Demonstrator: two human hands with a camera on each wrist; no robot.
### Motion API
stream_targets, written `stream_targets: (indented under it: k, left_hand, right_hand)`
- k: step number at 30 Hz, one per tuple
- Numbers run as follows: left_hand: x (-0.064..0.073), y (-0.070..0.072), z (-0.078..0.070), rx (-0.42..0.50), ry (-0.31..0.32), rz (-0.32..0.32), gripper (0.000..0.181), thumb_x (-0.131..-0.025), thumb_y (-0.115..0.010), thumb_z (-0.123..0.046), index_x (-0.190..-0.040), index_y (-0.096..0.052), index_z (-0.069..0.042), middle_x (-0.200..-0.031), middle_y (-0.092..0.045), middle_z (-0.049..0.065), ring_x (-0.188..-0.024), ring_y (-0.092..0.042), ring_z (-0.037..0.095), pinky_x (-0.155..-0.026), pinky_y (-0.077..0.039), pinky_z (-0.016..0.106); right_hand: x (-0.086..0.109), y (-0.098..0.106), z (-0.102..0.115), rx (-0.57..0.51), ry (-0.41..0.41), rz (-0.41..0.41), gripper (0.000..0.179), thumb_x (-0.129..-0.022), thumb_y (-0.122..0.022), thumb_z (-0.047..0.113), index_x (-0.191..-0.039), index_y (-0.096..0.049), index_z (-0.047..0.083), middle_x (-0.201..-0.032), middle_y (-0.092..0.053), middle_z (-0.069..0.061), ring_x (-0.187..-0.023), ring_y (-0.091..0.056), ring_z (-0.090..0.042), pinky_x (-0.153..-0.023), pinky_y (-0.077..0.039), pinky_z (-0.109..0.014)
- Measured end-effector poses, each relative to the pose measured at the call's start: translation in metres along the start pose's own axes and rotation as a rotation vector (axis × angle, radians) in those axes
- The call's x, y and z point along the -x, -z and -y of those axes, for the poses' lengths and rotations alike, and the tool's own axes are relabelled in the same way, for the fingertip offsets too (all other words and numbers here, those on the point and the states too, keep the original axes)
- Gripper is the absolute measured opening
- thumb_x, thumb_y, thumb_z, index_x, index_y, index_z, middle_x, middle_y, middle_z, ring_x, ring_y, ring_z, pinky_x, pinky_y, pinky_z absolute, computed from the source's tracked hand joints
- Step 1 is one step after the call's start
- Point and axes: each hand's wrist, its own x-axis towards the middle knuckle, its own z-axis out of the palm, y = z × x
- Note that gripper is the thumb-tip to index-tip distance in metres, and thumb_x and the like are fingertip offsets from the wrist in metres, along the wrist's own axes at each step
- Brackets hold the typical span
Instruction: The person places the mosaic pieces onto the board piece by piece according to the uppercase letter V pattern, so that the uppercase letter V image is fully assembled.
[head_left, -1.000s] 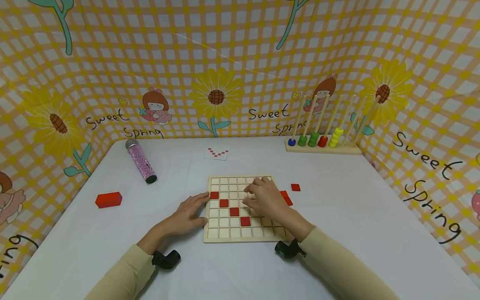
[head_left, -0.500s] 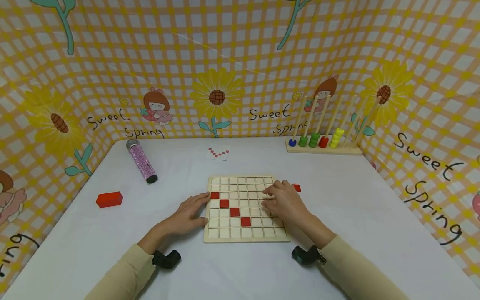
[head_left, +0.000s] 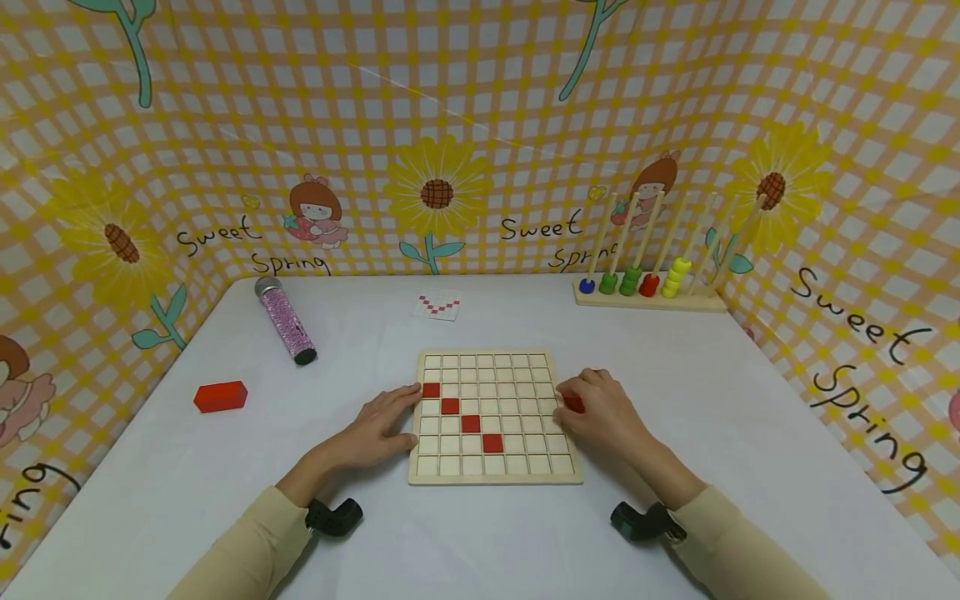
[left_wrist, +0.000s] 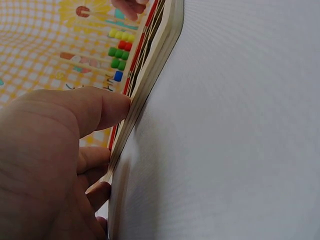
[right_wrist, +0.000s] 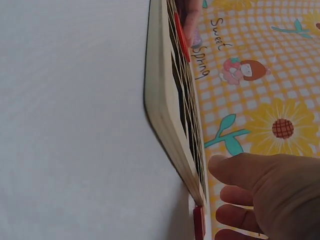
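A wooden grid board (head_left: 517, 479) lies on the white table, with several red square tiles such as this tile (head_left: 471, 424) slanting down across its cells. At its left edge my left hand (head_left: 372, 429) rests with thumb and fingertips against the rim, as the left wrist view also shows. My right hand (head_left: 607, 414) is just off the board's right edge, thumb and fingers apart over loose red tiles (head_left: 573, 402). In the right wrist view, a red tile (right_wrist: 199, 222) lies beside the board's edge, below the thumb (right_wrist: 235, 169). The hand hides part of the loose tiles.
A small card (head_left: 438, 305) with a red zigzag pattern lies behind the board. A bead abacus (head_left: 651, 302) stands at the back right. To the left lie a glittery pink microphone (head_left: 287, 323) and a red block (head_left: 221, 397). Patterned cloth (head_left: 337, 125) surrounds the table.
My right hand has moved right, from above the board's cells to the loose red tiles beside it, now covering the farther tile. My left hand has stayed at the board's edge.
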Motion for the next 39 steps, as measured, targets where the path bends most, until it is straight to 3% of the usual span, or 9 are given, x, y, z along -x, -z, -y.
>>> stream_targets:
  k: [8, 16, 31, 39]
  left_hand:
    - [-0.001, 0.002, 0.000, 0.008, 0.043, 0.044, 0.068, -0.088, -0.058, -0.021, -0.147, -0.030, -0.004, -0.157, -0.021, 0.012, -0.145, -0.016, 0.036, -0.114, -0.013, 0.061]
    - [-0.002, 0.002, 0.000, 0.014, 0.046, 0.042, 0.068, -0.087, -0.058, -0.020, -0.147, -0.030, -0.004, -0.158, -0.021, 0.011, -0.145, -0.016, 0.035, -0.114, -0.013, 0.061]
    - [-0.001, 0.003, 0.000, 0.005, 0.050, 0.051, 0.068, -0.088, -0.058, -0.021, -0.148, -0.029, -0.005, -0.158, -0.020, 0.009, -0.146, -0.015, 0.032, -0.116, -0.011, 0.059]
    - [-0.002, 0.002, 0.001, 0.003, 0.046, 0.049, 0.069, -0.088, -0.058, -0.022, -0.148, -0.029, -0.005, -0.158, -0.020, 0.009, -0.146, -0.015, 0.032, -0.115, -0.011, 0.060]
  right_hand:
    - [0.003, 0.001, -0.010, 0.009, -0.062, 0.019, 0.038, -0.075, -0.075, 0.024, -0.107, -0.069, 0.003, -0.103, -0.063, -0.013, -0.089, -0.051, -0.028, -0.072, -0.040, -0.036]
    - [0.002, 0.000, -0.015, 0.005, -0.101, 0.065, 0.044, -0.077, -0.073, 0.025, -0.112, -0.065, 0.000, -0.104, -0.061, -0.015, -0.091, -0.049, -0.028, -0.073, -0.041, -0.039]
    - [0.001, -0.001, -0.022, 0.032, -0.127, 0.056, 0.046, -0.076, -0.075, 0.027, -0.111, -0.064, -0.001, -0.086, -0.057, -0.008, -0.085, -0.047, -0.025, -0.067, -0.036, -0.032]
    - [0.000, 0.000, -0.031, 0.061, -0.130, 0.052, 0.041, -0.076, -0.075, 0.027, -0.105, -0.067, 0.000, -0.081, -0.057, -0.008, -0.082, -0.047, -0.026, -0.067, -0.038, -0.034]
